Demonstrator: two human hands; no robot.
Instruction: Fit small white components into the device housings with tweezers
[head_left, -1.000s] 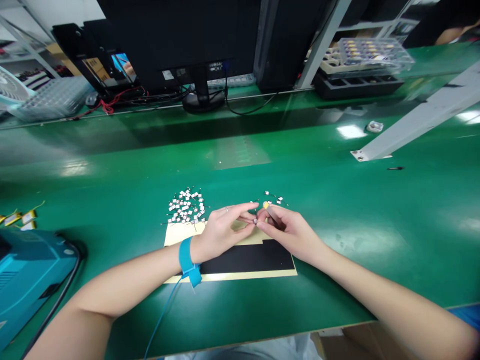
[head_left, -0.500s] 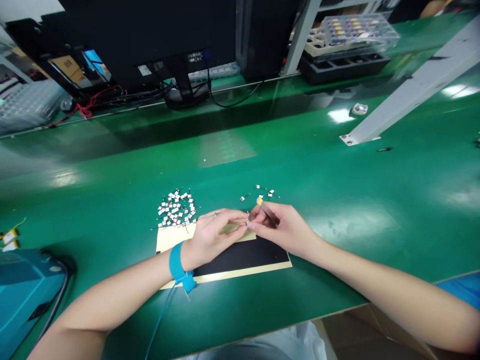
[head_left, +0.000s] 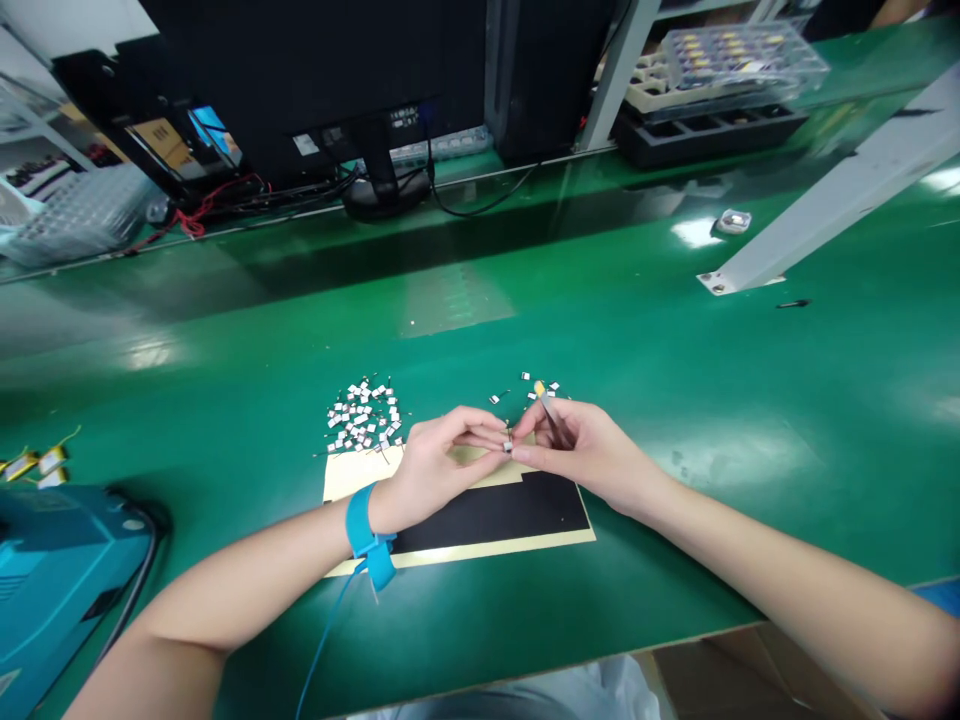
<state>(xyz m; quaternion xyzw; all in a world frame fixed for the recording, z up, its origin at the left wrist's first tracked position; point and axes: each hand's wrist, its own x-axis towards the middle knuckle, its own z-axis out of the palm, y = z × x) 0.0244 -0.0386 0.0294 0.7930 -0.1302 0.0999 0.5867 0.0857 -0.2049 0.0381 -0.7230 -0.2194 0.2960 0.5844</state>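
"White and tiny, the small part (head_left: 508,447) sits right where the two hands meet, above the cream sheet (head_left: 352,477) from this angle!"

"And how are those hands doing?"

"Left hand (head_left: 435,460) has its thumb and fingertips together on that part. Right hand (head_left: 592,455) is curled firmly round a grey tool (head_left: 553,415) with a yellow end, thumb tip right up beside the part. Whether that thumb presses on it, nobody up here can tell."

"What's around them?"

"A black strip (head_left: 487,515) lies across the sheet, partly under the left forearm. Just past the sheet's far left corner, a crowded pile of similar parts (head_left: 364,415), white with dark leads! A few loose parts (head_left: 495,399) lie beyond the fingers, well apart from that pile."

"And that flash of blue?"

"Wrist strap (head_left: 360,520) on the left arm, blue cord (head_left: 327,627) trailing off it towards the near edge of the green table (head_left: 637,580)."

"Further out?"

"Teal machine (head_left: 75,560) at the left, yellow pieces (head_left: 52,460) just behind it, a black monitor (head_left: 315,70) at the back, and a pale post (head_left: 840,190) slanting in on the right!"
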